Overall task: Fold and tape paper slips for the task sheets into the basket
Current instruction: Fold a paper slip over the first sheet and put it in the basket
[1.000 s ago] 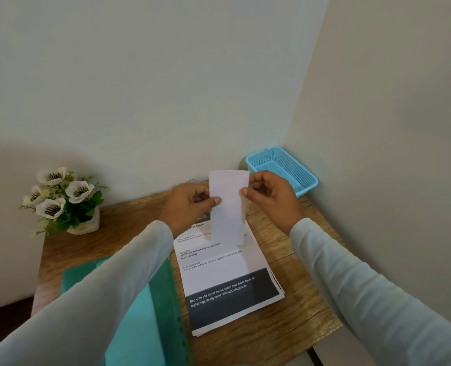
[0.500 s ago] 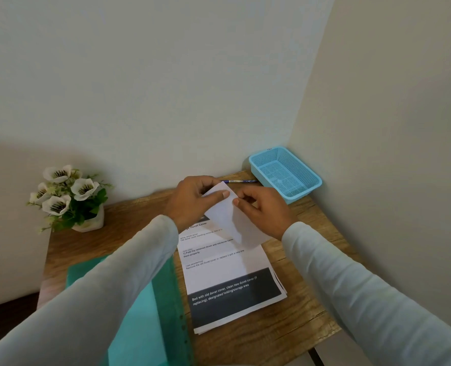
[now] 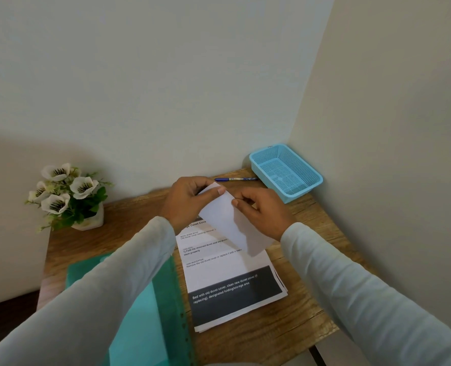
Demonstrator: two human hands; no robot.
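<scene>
A white paper slip (image 3: 227, 220) is held low over the stack of printed task sheets (image 3: 229, 276) in the middle of the wooden table. My left hand (image 3: 187, 202) pinches its top left corner between thumb and fingers. My right hand (image 3: 261, 212) pinches its right edge, and the slip slants down to the right. The blue mesh basket (image 3: 311, 178) stands in the far right corner with nothing visible inside it. No tape is visible.
A blue pen (image 3: 235, 179) lies by the back wall, left of the basket. A green folder (image 3: 142, 307) lies left of the sheets under my left sleeve. A pot of white flowers (image 3: 66, 196) stands at the far left. Walls close the back and right.
The slip was held upright a second ago. Both hands have lowered and tilted it toward the sheets. The pen behind it has come into view.
</scene>
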